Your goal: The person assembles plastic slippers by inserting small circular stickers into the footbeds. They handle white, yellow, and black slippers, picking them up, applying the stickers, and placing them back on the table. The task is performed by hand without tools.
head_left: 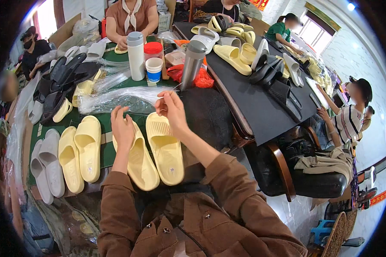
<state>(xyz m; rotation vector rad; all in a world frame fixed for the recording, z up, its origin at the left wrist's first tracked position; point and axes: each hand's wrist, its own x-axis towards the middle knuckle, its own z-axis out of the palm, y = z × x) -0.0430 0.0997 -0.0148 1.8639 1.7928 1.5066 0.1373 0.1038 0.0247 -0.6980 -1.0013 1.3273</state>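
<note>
A pair of pale yellow slide sandals stands before me, the left slide [142,165] and the ribbed right slide [167,156] side by side with toes toward me. My left hand [122,128] is over the left slide's strap end, fingers bent and apart, with nothing seen in it. Above the right slide, my right hand [171,111] pinches a thin clear plastic strand, too fine to make out fully. Just beyond both hands lies a bundle of clear plastic strands [116,100] on the green tabletop.
Another yellow pair [88,150] and a grey pair [51,156] stand at left, black slides [62,81] piled behind. A white bottle [135,55], paper cup [154,70] and steel flask [193,64] stand beyond. Co-workers sit around; a black table [261,107] with slides is at right.
</note>
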